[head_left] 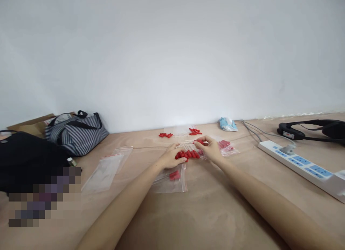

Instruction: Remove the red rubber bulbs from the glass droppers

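Near the middle of the table, a row of thin pale sticks with red ends (193,154) lies fanned side by side. My left hand (170,156) curls over the left part of this row, its thumb and fingers around some red ends. Just right of it, my right hand (211,148) pinches another red-ended stick (198,142) above the row; its pale shaft points left. Under and in front of my left hand lies a clear zip bag (172,185) with a few red ends inside. Another clear bag with red-ended pieces (225,146) lies beyond my right hand.
More red-ended sticks (165,135) lie near the wall. Flat clear bags (106,171), a striped bag (83,135) and black cloth (32,160) are at left. A blue-white packet (228,124), a power strip (296,163) with cables and a black headset (312,129) are at right.
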The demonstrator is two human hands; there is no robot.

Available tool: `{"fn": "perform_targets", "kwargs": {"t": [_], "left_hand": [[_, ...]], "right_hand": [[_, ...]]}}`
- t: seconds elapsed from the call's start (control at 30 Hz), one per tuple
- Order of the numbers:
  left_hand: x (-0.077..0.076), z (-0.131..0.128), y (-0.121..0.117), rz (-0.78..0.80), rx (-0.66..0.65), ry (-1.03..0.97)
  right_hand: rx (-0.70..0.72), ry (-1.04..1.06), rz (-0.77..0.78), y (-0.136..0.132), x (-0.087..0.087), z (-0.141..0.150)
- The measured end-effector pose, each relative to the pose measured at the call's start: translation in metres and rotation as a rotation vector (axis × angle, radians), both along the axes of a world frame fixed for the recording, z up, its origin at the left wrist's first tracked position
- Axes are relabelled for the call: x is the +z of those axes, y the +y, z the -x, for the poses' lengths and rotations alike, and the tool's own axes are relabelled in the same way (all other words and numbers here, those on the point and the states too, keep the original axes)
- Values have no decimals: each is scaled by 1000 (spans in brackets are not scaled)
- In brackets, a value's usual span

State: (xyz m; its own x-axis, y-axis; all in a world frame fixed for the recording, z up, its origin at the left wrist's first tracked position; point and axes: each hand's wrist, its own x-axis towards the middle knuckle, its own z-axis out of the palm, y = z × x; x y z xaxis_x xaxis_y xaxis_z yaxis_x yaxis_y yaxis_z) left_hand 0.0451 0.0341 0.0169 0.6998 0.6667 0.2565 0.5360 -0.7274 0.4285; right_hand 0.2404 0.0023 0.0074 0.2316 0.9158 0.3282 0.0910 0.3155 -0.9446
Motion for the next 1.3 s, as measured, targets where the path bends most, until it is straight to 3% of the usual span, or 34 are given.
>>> {"fn": "perform_targets", "kwargs": {"t": [0.27, 0.57, 0.7, 0.9, 1.07, 1.17, 1.3], "left_hand": [[-3, 24, 2, 43, 0, -60], [-11, 33, -3, 133, 85, -145], [-12, 31, -4, 143, 116, -154], [-16, 26, -1, 117, 2, -114], [-15, 28, -3, 44, 72, -180], [-8, 35, -14, 10, 97, -229], [2, 53, -46, 7, 67, -178]], "right_hand": [[10, -609, -318, -5, -15, 30], [16, -958, -354, -5, -22, 39], [-36, -1004, -318, -12, -18, 36], [-86, -1032, -248, -21, -15, 32], [-51, -968, -269, -21, -16, 34], [-91, -965, -292, -25, -13, 33], [-86, -949, -321, -41, -10, 28]]}}
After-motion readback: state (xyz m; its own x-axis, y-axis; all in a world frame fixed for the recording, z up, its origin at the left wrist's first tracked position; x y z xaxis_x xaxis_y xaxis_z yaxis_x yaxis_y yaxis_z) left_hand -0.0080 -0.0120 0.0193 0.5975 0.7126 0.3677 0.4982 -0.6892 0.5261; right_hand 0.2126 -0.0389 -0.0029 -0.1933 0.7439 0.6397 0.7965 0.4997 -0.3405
